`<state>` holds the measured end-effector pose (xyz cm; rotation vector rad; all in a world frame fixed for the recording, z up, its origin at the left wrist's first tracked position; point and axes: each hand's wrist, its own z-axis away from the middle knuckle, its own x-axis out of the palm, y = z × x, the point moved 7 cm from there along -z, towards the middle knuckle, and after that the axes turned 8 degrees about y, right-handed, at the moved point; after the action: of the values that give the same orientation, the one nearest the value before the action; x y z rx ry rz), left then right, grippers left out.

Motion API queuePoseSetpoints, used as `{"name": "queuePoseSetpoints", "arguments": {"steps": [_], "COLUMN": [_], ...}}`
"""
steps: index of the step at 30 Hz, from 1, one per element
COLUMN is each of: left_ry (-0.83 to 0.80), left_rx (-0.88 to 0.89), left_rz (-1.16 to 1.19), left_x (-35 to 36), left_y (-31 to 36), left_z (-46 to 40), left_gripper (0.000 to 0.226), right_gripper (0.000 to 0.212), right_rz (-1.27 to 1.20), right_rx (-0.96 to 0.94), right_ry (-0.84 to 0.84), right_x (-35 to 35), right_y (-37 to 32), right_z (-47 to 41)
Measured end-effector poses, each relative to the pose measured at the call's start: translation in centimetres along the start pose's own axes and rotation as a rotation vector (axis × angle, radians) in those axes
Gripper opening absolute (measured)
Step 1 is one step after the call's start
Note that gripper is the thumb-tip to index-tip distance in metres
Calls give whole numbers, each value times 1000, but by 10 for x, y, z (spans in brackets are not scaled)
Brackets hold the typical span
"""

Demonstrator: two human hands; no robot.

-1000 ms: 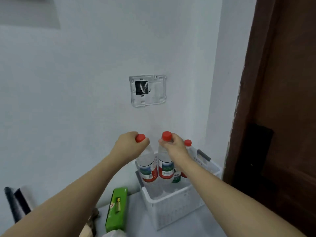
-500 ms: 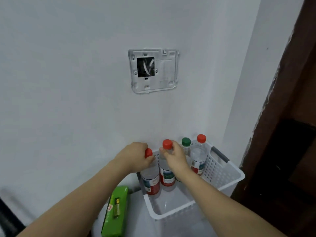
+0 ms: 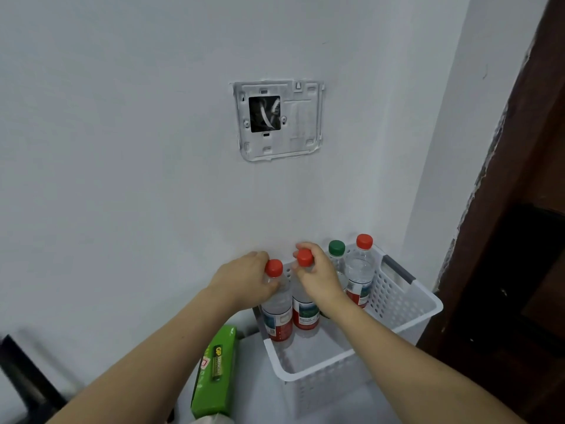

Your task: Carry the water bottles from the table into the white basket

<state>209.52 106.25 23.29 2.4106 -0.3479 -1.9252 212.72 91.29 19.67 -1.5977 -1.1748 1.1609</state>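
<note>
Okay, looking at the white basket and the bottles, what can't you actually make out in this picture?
All in the head view:
- Green-capped clear plastic bottle: its body is hidden by the right hand.
- Whether the two held red-capped bottles touch the white perforated plastic basket floor: the near rim blocks it.
- Left hand fingertips: behind the bottle neck.
- Green battery box: lower end cut off by the bottom edge.

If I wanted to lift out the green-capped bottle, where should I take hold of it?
Probably by the neck just under the green cap, coming straight down from above. The green-capped bottle stands upright in the white basket, its body crowded by the right hand and a red-capped bottle.
</note>
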Motion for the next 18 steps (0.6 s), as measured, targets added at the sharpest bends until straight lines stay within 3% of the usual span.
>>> {"name": "queuePoseSetpoints", "arguments": {"steps": [8,18], "left_ry": [139,421], "left_rx": [39,412], "left_rz": [46,150], "left_x": [-46,-101], "left_y": [11,118], "left_z": [13,47], "left_gripper": [40,48], "right_gripper": [59,53], "right_rz": [145,443], "right_rx": [5,-193], "right_ry": [-87,231], "right_x": [-25,-150], "right_y": [-26,-111], "right_z": [21,109]}}
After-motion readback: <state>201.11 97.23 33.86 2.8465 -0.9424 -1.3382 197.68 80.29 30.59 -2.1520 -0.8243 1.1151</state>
